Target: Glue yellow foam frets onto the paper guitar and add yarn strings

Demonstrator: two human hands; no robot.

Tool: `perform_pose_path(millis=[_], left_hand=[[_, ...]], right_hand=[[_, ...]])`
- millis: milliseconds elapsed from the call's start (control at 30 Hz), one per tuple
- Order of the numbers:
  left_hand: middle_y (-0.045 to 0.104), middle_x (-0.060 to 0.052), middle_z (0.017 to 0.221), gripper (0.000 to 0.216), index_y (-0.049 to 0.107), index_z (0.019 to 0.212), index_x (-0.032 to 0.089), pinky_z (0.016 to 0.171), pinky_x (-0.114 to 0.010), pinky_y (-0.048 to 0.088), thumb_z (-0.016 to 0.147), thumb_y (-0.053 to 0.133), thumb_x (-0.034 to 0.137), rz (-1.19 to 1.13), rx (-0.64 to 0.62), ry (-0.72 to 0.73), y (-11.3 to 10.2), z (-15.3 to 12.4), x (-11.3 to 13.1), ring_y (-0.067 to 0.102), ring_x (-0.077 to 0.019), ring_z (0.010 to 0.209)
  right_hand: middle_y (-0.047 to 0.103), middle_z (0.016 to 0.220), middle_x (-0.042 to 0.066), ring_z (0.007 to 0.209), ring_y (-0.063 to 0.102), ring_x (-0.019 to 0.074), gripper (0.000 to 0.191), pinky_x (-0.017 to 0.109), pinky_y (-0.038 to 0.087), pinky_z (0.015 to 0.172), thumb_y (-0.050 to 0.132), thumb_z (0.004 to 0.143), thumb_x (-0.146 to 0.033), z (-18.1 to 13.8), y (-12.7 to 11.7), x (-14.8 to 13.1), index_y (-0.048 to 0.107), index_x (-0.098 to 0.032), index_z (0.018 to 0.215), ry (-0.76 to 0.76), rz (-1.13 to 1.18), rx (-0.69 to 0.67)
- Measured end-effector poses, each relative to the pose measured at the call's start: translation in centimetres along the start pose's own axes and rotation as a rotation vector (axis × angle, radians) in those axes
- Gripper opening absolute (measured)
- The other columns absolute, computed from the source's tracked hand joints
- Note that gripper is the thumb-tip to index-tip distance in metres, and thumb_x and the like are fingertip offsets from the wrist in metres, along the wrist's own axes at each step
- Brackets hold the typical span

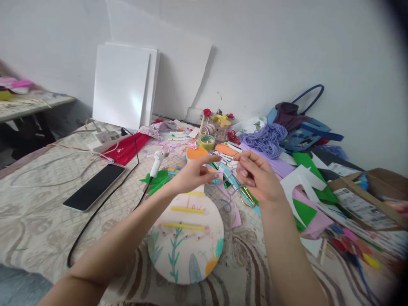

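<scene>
My left hand (194, 173) hovers above the upper end of a round white decorated board (191, 255), its index finger and thumb spread with nothing visible between them. To its right, my right hand (258, 174) pinches a thin strand of purple yarn (227, 205), which hangs in loose loops below the fingers. The board carries yellow strips (186, 210), red lettering and painted plants. A narrow part reaches from it toward an orange disc (196, 153), partly hidden behind my left hand.
A white hot glue gun (157, 163) and a black phone (95, 187) lie left. Green tape (206, 141), a purple yarn bundle (266, 139), a blue bag (302, 131) and paper scraps crowd the back and right. A cardboard box (369, 199) stands at far right. White panels (121, 85) lean on the wall.
</scene>
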State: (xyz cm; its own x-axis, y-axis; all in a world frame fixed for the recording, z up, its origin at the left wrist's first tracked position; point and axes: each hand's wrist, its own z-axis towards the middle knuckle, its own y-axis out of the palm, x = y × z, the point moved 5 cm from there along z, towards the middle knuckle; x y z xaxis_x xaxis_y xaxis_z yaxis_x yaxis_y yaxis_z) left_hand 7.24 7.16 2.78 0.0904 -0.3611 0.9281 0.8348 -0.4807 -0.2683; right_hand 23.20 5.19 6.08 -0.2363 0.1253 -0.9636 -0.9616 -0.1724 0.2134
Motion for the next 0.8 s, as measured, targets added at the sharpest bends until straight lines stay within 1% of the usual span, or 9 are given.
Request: perform_pose_path(millis=[67,100,167,233,300,433,533,700,800], left_hand=[[0.062,-0.014,0.121,0.056,0.05,0.132,0.016,0.061,-0.024,0.049,0.081,0.067,0.032,-0.186,-0.089,0.068,1.6,-0.2,0.8,0.059,-0.0097,0.067],[0.064,-0.013,0.115,0.053,0.053,0.128,0.016,0.062,-0.024,0.049,0.08,0.068,0.033,-0.253,-0.127,0.081,2.1,-0.3,0.9,0.059,-0.0103,0.069],[0.068,-0.009,0.092,0.036,0.063,0.108,0.013,0.061,-0.022,0.049,0.082,0.066,0.038,-0.296,-0.159,0.063,2.3,-0.2,0.8,0.058,-0.01,0.066],[0.063,-0.004,0.07,0.031,0.065,0.084,0.011,0.057,-0.02,0.046,0.084,0.064,0.042,-0.242,-0.104,0.014,1.3,0.0,0.1,0.054,-0.0082,0.059],[0.06,-0.001,0.062,0.032,0.064,0.073,0.011,0.053,-0.018,0.042,0.083,0.063,0.041,-0.157,0.013,-0.02,-0.6,0.4,-0.7,0.051,-0.0068,0.055],[0.061,-0.002,0.059,0.026,0.068,0.073,0.011,0.047,-0.017,0.038,0.08,0.06,0.035,0.051,0.199,-0.11,-4.3,1.0,-2.9,0.051,-0.0075,0.051],[0.063,-0.003,0.06,0.027,0.07,0.074,0.011,0.044,-0.017,0.037,0.078,0.059,0.035,0.206,0.278,-0.177,-6.2,1.1,-4.6,0.051,-0.0085,0.049],[0.066,-0.003,0.061,0.027,0.071,0.074,0.012,0.047,-0.018,0.041,0.078,0.059,0.035,0.258,0.304,-0.192,-7.5,0.9,-5.7,0.054,-0.0093,0.05],[0.067,-0.003,0.06,0.025,0.072,0.075,0.012,0.047,-0.018,0.041,0.078,0.059,0.034,0.28,0.304,-0.195,-7.7,0.8,-5.7,0.054,-0.0091,0.049]], right_hand=[[0.048,0.052,-0.006,0.037,0.029,0.0015,0.023,0.017,0.014,0.035,0.078,0.072,-0.038,0.1,0.7,0.7,0.065,-0.019,0.075,0.035,0.008,-0.029],[0.05,0.052,-0.006,0.036,0.029,0.0014,0.023,0.017,0.014,0.035,0.078,0.072,-0.038,0.0,0.8,0.8,0.065,-0.019,0.075,0.046,0.008,-0.036],[0.053,0.054,-0.005,0.035,0.029,0.0012,0.024,0.017,0.013,0.034,0.077,0.073,-0.04,0.0,0.8,0.7,0.065,-0.019,0.076,0.05,0.012,-0.038],[0.055,0.055,-0.004,0.034,0.027,0.0009,0.024,0.018,0.011,0.034,0.076,0.073,-0.041,-0.2,0.2,0.0,0.066,-0.02,0.078,0.023,0.015,-0.021],[0.056,0.057,-0.004,0.033,0.025,0.0007,0.021,0.02,0.01,0.035,0.075,0.074,-0.039,-0.4,-0.6,-1.0,0.066,-0.02,0.078,-0.023,0.013,0.007],[0.052,0.058,-0.006,0.034,0.023,0.0015,0.014,0.022,0.008,0.036,0.072,0.076,-0.035,-1.2,-2.5,-3.5,0.066,-0.022,0.078,-0.131,-0.018,0.081],[0.047,0.055,-0.007,0.034,0.02,0.0028,0.01,0.024,0.007,0.037,0.07,0.077,-0.031,-2.2,-3.8,-5.4,0.065,-0.022,0.079,-0.213,-0.03,0.139],[0.041,0.051,-0.008,0.033,0.014,0.0036,0.011,0.028,0.006,0.038,0.074,0.075,-0.03,-4.0,-5.5,-8.1,0.066,-0.022,0.075,-0.303,-0.028,0.271],[0.046,0.053,-0.005,0.033,0.016,0.0055,0.006,0.029,0.006,0.038,0.072,0.076,-0.029,-4.5,-6.5,-8.7,0.068,-0.025,0.076,-0.365,-0.092,0.372]])
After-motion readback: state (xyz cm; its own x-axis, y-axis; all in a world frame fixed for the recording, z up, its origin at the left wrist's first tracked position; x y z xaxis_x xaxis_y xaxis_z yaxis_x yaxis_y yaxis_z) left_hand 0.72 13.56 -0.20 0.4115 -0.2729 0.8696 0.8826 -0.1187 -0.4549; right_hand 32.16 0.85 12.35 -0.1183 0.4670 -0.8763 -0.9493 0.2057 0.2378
